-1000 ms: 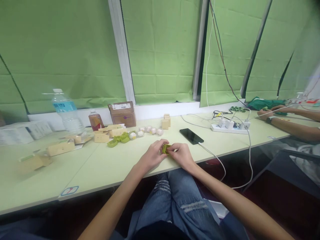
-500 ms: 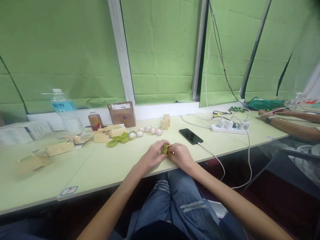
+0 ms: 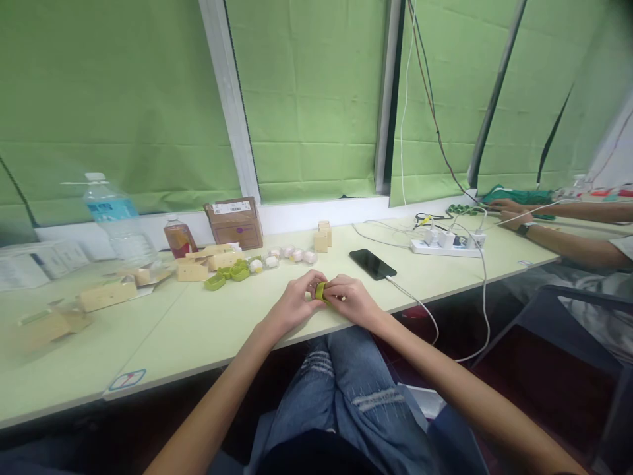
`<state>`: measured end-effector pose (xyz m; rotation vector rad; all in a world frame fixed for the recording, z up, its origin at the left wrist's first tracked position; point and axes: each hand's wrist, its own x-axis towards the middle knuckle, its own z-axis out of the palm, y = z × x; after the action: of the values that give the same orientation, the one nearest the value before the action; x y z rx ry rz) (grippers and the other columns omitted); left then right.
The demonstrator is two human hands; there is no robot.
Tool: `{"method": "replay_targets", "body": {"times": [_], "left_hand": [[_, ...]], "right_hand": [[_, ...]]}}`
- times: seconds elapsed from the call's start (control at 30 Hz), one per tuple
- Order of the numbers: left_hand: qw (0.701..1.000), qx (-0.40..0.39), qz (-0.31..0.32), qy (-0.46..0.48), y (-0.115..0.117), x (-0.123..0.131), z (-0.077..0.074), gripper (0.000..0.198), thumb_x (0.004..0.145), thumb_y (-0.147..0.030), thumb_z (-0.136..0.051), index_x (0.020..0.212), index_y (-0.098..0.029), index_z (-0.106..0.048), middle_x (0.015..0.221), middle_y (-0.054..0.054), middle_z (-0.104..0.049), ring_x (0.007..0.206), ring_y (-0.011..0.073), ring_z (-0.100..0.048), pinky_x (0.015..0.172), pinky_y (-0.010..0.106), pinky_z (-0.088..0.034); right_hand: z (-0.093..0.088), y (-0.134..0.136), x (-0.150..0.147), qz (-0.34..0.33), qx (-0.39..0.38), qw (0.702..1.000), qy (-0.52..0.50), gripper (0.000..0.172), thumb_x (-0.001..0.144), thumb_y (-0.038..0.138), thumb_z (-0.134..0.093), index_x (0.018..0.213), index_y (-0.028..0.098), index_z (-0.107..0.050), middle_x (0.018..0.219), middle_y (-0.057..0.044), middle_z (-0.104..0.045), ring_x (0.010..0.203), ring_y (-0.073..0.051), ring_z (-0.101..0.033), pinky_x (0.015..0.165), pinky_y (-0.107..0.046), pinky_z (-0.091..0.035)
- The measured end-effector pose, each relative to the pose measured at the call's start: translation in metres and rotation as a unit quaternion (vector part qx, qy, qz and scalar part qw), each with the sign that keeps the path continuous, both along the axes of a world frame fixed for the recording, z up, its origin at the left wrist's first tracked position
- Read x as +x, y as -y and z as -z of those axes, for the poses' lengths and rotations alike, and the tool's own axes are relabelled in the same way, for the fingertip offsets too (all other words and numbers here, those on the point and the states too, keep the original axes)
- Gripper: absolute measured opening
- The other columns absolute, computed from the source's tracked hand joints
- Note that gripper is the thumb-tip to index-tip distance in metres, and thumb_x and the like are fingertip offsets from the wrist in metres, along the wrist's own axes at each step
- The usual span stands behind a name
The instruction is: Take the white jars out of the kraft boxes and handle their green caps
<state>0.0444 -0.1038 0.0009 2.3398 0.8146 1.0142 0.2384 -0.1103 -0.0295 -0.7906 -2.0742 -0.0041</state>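
Both hands meet near the table's front edge around a small yellow-green hollow piece [image 3: 320, 291]. My left hand [image 3: 297, 301] grips its left side between thumb and fingers. From the other side, the fingers of my right hand [image 3: 354, 300] are closed on the piece and partly hide it. Farther back to the left lie several similar yellow-green hollow pieces [image 3: 228, 273]. Beside them runs a row of small white and pinkish wrapped items [image 3: 289, 254]. A dark phone [image 3: 372, 263] with a white cable rests to the right of my hands.
Opened small cardboard boxes [image 3: 109, 294], a water bottle [image 3: 113, 221], a reddish drink bottle [image 3: 179, 237] and a brown carton [image 3: 236, 223] stand to the left. Small upright boxes [image 3: 321, 239] are ahead. A power strip [image 3: 446, 248] with cables lies right, near another person's arms [image 3: 554, 239].
The view has shifted slightly, moving the scene a little left. My hands still hold the yellow-green piece, with the fingers slightly changed. The other person's hands at the right have moved.
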Motion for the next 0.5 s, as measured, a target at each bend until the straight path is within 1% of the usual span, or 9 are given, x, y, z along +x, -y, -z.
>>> {"method": "replay_targets", "body": {"times": [0.17,0.3,0.5], "left_hand": [[1.0,-0.004,-0.006,0.001,0.0018,0.0004,-0.0017,0.036,0.075,-0.013,-0.072,0.108,-0.021,-0.061,0.101,0.003,-0.072,0.095,0.021,-0.068,0.089,0.036,-0.054],[1.0,-0.008,-0.007,0.002,0.0018,0.0005,-0.0008,0.035,0.075,-0.013,-0.072,0.108,-0.02,-0.061,0.099,0.003,-0.071,0.093,0.0206,-0.068,0.088,0.036,-0.054],[1.0,-0.023,0.004,0.02,-0.0005,0.0006,0.003,0.035,0.076,-0.013,-0.071,0.108,-0.02,-0.06,0.1,0.004,-0.071,0.093,0.0199,-0.067,0.09,0.036,-0.054]], "right_hand": [[-0.0042,0.0024,0.0006,-0.008,-0.018,1.0,-0.018,0.027,0.09,0.007,-0.06,0.074,0.023,-0.075,0.078,-0.003,-0.074,0.073,-0.017,-0.062,0.075,-0.029,-0.05],[-0.0062,0.0033,0.0014,-0.007,-0.012,1.0,0.0,0.028,0.088,0.003,-0.06,0.072,0.022,-0.073,0.069,-0.002,-0.07,0.07,-0.017,-0.059,0.073,-0.029,-0.048],[-0.005,0.0004,0.0037,-0.025,-0.012,1.0,0.0,0.031,0.092,0.009,-0.058,0.068,0.023,-0.073,0.075,-0.003,-0.074,0.075,-0.018,-0.063,0.076,-0.029,-0.048]]}}
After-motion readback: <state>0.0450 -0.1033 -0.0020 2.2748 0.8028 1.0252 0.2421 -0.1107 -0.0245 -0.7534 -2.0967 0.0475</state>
